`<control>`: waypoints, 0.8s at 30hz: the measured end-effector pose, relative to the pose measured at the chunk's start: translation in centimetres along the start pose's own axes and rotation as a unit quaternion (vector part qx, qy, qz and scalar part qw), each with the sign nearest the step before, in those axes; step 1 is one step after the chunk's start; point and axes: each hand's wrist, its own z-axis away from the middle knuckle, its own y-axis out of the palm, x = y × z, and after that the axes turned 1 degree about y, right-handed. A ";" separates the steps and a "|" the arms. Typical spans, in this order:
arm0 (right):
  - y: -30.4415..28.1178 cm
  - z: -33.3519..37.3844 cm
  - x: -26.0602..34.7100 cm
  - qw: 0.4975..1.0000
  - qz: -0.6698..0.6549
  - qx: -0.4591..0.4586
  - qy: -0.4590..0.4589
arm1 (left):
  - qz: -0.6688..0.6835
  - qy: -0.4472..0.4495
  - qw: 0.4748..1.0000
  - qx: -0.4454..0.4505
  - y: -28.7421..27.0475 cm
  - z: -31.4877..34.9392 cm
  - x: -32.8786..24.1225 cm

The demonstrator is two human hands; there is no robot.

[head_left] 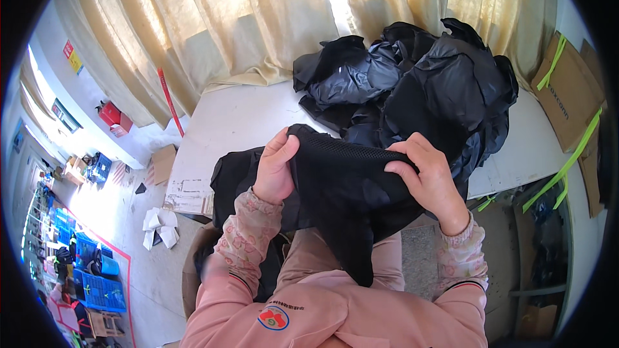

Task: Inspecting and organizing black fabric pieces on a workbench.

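A black fabric piece [342, 187] with a mesh band along its top edge is stretched between my two hands, its lower part hanging over my lap. My left hand [276, 166] pinches the band's left end, thumb on the near side. At the other end, my right hand [427, 171] grips the edge between thumb and fingers. More black fabric [235, 183] lies on the table edge beside my left hand. Beyond my hands, a big heap of shiny black cloth pieces [438, 77] covers much of the white table [238, 113].
Beige curtains [193, 26] hang behind the table. Flattened cardboard [561, 100] with green straps [577, 154] leans at the right. White paper scraps [160, 227] lie on the floor at left, and blue crates [100, 290] stand farther off. An open box [193, 270] is by my left side.
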 end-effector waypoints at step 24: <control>-6.0 -6.0 0.2 0.897 -0.402 -0.119 0.140 | 0.040 -0.316 0.939 0.125 -9.8 9.5 14.0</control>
